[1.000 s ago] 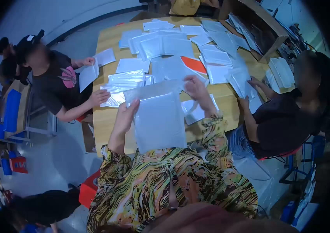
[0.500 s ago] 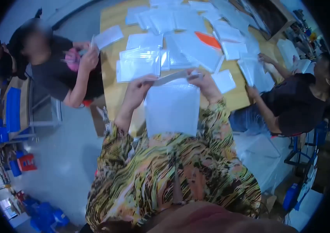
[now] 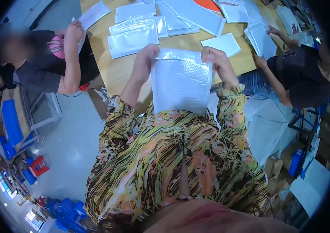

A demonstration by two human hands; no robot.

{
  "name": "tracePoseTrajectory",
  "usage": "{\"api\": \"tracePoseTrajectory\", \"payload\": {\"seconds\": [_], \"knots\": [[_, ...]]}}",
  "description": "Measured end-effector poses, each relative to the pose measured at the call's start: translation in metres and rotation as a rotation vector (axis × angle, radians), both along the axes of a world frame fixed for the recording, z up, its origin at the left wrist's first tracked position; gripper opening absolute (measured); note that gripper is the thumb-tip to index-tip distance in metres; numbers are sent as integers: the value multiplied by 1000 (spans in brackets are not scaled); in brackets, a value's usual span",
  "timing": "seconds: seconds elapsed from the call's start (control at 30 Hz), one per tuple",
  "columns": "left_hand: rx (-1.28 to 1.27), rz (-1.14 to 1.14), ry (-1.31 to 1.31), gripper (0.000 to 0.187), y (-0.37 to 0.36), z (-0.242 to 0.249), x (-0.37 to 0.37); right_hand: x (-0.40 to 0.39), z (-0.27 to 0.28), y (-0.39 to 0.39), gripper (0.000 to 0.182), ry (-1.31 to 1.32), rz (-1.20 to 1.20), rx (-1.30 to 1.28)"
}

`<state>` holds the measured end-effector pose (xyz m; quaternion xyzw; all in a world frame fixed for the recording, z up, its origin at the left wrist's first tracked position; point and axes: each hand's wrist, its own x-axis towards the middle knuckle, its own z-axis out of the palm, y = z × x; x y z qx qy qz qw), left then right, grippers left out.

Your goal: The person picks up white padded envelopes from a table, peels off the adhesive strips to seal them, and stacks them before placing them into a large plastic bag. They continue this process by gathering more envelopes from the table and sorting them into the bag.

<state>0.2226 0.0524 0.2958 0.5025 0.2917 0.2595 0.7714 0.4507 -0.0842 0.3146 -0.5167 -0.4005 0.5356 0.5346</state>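
Note:
A white bubble-lined envelope hangs upright in front of my body, its flap edge at the top. My left hand pinches its upper left corner, and my right hand grips the upper right corner. Just beyond my left hand, a stack of white envelopes lies on the wooden table. Past my right hand lies a single white envelope.
More white envelopes and an orange piece lie farther back. A person at left holds a white item. A person at right touches envelopes. Blue bins stand lower left.
The held envelope's top edge now lies flatter and its bubbled face shows more. My hands are farther apart. The view has shifted, so the table sits higher in the frame.

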Motion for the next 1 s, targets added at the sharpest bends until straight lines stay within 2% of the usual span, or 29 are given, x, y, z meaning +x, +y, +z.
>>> {"api": "tracePoseTrajectory", "payload": {"seconds": [0.03,0.07,0.1,0.17,0.23,0.3,0.33,0.37,0.43,0.47,0.53,0.57,0.63,0.67,0.7,0.73,0.77,0.8,0.83,0.9,0.93,1.0], "knots": [[90,113,124,23,-10,7,8,-9,0,-2,15,-3,-5,5],[296,92,356,36,-22,22,18,-18,-3,0,15,-186,-139,-5],[538,95,536,29,-23,26,22,-24,-3,1,18,-365,-270,-14],[506,86,471,30,-22,21,24,-27,-2,5,23,-382,-296,-100],[481,113,438,31,-18,16,20,-29,-9,9,27,-370,-443,156],[457,133,407,33,-10,15,10,-25,-21,9,32,-317,-391,135],[584,206,464,34,-1,13,2,-21,-26,5,38,-266,-346,111],[711,276,520,34,8,11,-6,-16,-28,0,36,-235,-297,7],[620,248,525,34,30,-21,-29,-1,-64,-11,36,-258,-176,-207],[536,228,525,34,36,-39,-42,4,-88,-19,36,-252,-173,-213],[605,134,632,33,36,-67,-58,15,-128,-34,43,-598,-113,-335],[672,34,730,32,33,-80,-59,19,-131,-42,43,-594,-121,-356],[544,-69,772,26,18,-110,-66,26,-135,-59,53,-728,-263,-514],[667,-134,785,25,13,-141,-75,43,-160,-68,58,-811,-342,-461],[791,-198,792,24,10,-143,-70,57,-163,-71,63,-804,-370,-559],[1022,-200,944,23,-5,-139,-85,51,-162,-84,65,-898,-420,-540],[1015,-216,943,23,-14,-119,-70,58,-161,-89,67,-989,-450,-544],[1110,-102,926,21,-23,-94,-49,64,-157,-93,78,-963,-441,-602],[1207,21,906,19,-29,-74,-31,70,-160,-96,78,-960,-437,-608],[1267,-4,778,24,-31,-66,0,84,-174,-105,90,-1088,-427,-654],[1328,-45,771,27,-28,-64,14,90,-183,-111,99,-1052,-400,-585],[1476,-107,774,33,-17,-66,43,84,-179,-112,100,-1032,-393,-640]]}}
